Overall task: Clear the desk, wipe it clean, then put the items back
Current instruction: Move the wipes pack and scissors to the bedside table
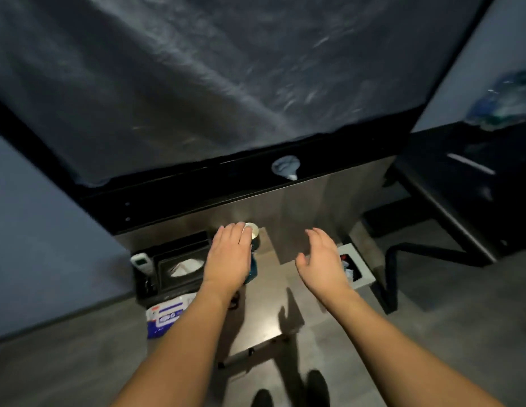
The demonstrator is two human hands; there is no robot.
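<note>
The small dark desk top (270, 306) lies below me. My left hand (229, 257) is stretched flat, palm down, over a white-topped dark cup (253, 232) and a teal thing (253, 268) that shows at the hand's right edge. Its fingers are straight and I see no grip on either. My right hand (323, 262) hovers over the desk's right side, fingers apart and empty. At the desk's left edge stand a black tissue box (179, 265) and a white handheld device (141, 261), with a blue-and-white wipes pack (168, 314) in front of them.
A white bin (363, 273) with scraps in it stands right of the desk. Behind the desk is a black ledge with a crumpled pale cloth (285, 168), and a dark sheet (197, 83) above it. A black frame (446, 201) stands at right. My shoes (317, 386) are near the bottom edge.
</note>
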